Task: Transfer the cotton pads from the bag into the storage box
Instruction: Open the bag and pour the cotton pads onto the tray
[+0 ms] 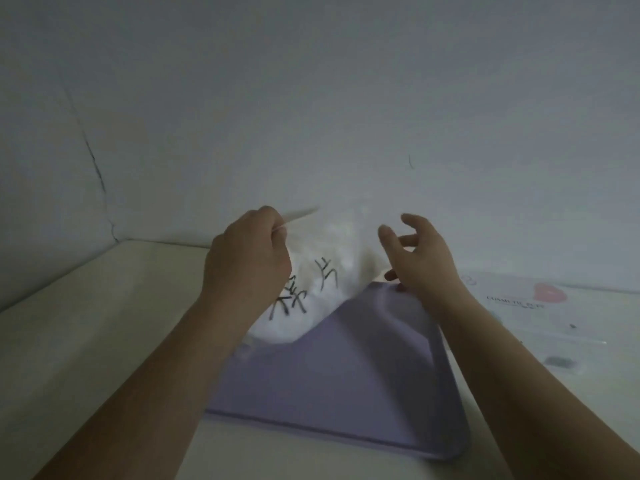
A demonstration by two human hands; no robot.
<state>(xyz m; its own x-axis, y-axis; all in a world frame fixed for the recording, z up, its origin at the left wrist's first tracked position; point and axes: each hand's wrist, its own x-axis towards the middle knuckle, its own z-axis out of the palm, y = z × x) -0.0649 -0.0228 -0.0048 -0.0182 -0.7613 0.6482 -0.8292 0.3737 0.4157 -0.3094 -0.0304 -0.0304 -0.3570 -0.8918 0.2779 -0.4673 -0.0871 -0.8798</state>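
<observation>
A clear plastic bag (322,271) with black handwritten characters holds white cotton pads and stands upright at the far edge of a purple tray (346,372). My left hand (247,261) pinches the bag's top left edge and holds it up. To the right of the bag, my right hand (415,254) hovers with its fingers spread and curled, holding nothing. A clear storage box (540,317) with a pink heart and printed lettering lies to the right of the tray. Whether any pads are inside the box I cannot tell.
The tray rests on a pale table (86,323) that meets a white wall (311,116) at the back. A dark crack (97,174) runs down the wall at the left. A small dark object (557,362) lies near the box's front edge.
</observation>
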